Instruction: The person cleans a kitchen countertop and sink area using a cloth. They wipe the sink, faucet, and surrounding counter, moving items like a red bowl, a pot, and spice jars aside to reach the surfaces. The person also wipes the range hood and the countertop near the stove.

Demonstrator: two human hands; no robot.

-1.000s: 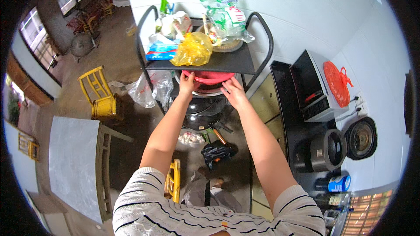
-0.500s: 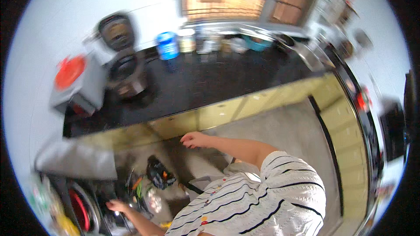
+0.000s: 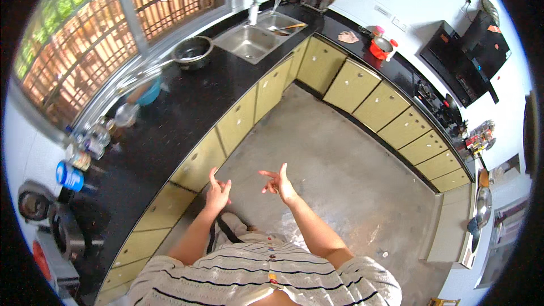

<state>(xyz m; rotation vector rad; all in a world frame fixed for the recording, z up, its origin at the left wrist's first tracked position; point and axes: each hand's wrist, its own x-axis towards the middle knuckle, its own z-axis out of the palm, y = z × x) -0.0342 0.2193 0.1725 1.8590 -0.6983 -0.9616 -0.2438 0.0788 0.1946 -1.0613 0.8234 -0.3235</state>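
Swung away from the rack and red basin, my left hand [image 3: 217,194] now hangs near my right hand [image 3: 277,184] over the grey concrete floor [image 3: 345,158]. Both have their fingers spread apart. Just left of my left hand is the nearest pale-yellow cabinet door [image 3: 199,161], under the black countertop [image 3: 170,127]. Farther along, the steel double-bowl sink [image 3: 249,44] has come into sight, a round dark basin [image 3: 195,63] to its left.

The yellowish cabinet door [image 3: 196,163] sits closed below the black counter [image 3: 175,119].
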